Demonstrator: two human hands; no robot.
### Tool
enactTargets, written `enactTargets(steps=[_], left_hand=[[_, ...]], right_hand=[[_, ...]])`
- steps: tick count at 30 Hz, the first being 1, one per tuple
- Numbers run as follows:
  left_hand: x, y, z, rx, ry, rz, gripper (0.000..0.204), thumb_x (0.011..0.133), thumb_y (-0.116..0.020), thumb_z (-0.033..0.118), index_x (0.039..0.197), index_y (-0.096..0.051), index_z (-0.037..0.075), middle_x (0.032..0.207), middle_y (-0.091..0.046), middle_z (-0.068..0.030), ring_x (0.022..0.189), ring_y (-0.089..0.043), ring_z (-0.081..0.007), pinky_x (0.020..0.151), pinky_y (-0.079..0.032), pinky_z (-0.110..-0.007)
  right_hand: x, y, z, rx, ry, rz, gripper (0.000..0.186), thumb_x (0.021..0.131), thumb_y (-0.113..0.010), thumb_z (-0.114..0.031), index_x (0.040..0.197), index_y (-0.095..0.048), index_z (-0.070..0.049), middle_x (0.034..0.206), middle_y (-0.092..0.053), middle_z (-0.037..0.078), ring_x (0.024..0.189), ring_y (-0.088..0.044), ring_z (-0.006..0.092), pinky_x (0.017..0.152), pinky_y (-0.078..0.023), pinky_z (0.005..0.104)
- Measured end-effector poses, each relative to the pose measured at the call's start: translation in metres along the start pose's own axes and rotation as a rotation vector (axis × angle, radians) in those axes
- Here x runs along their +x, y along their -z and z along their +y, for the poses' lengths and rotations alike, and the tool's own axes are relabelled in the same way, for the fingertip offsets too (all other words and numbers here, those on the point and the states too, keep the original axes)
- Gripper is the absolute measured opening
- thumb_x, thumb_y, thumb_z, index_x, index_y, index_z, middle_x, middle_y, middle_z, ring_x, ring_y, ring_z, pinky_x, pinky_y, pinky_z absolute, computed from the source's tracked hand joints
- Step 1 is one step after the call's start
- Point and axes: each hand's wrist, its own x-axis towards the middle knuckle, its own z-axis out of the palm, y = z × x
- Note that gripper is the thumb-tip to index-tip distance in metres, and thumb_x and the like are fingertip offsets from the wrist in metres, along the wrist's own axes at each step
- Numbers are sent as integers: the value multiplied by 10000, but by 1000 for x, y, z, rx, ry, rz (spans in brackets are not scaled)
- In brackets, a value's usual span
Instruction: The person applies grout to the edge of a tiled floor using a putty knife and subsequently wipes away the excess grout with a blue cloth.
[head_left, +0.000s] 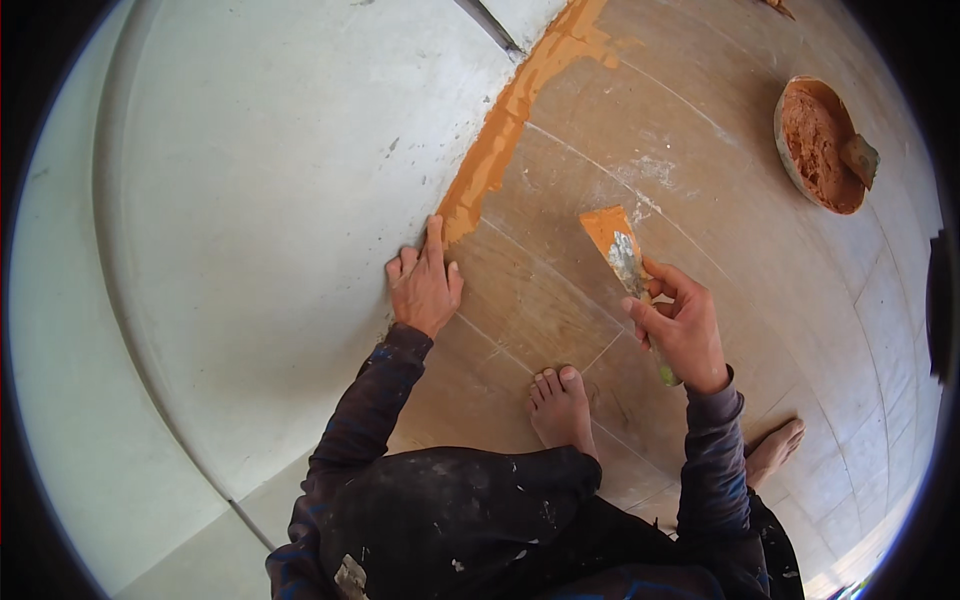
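My right hand is closed round the handle of a putty knife, whose blade is smeared with orange paste and points up and away from me. The blade is held apart from the wall. My left hand has its index finger stretched out, with the fingertip at the near end of an orange paste strip; the other fingers are partly bent. This strip runs along the corner where the white wall meets the brown tiled floor, with ragged edges spreading over the tiles.
At the far right stands a round bowl of reddish-orange paste, with a second scraper resting at its rim. My bare feet are on the tiles. White dusty smears mark the floor. A dark strip meets the wall's bottom edge.
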Motion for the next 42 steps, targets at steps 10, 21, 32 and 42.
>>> enactTargets(steps=[10, 21, 32, 42], left_hand=[[-37, 14, 1, 153, 117, -71, 741, 941, -621, 245, 1572, -339, -24, 1130, -753, -116, 1070, -577, -343, 960, -377, -494], [60, 72, 158, -654, -394, 19, 482, 1014, -574, 106, 1471, -489, -18, 1270, -740, -141, 1194, -619, -349, 1045, -446, -436], [242, 66, 370, -1606, -161, -319, 448, 985, -743, 193, 1282, -525, -62, 1024, -711, -146, 883, -736, -185, 743, -603, -309], [260, 58, 387, -1602, -118, -220, 282, 920, -792, 91, 1033, -555, -12, 893, -658, -90, 734, -710, -170, 615, -600, -315]], right_hand=[[-16, 18, 18, 113, 54, -16, 335, 1036, -651, -163, 1273, -620, 71, 925, -622, 36, 658, -634, 89, 555, -509, 255], [-27, 88, 20, 241, 160, 224, 355, 1138, -452, -289, 1076, -658, -6, 897, -699, 43, 637, -574, 91, 595, -506, 285], [19, 157, -4, -1077, 368, 899, 460, 999, -612, -105, 1456, -562, -103, 1018, -595, 131, 920, -647, 338, 744, -539, 449], [-23, 131, -13, -1099, 270, 756, 458, 997, -625, -117, 1451, -570, -103, 1034, -595, 125, 905, -655, 337, 737, -538, 457]])
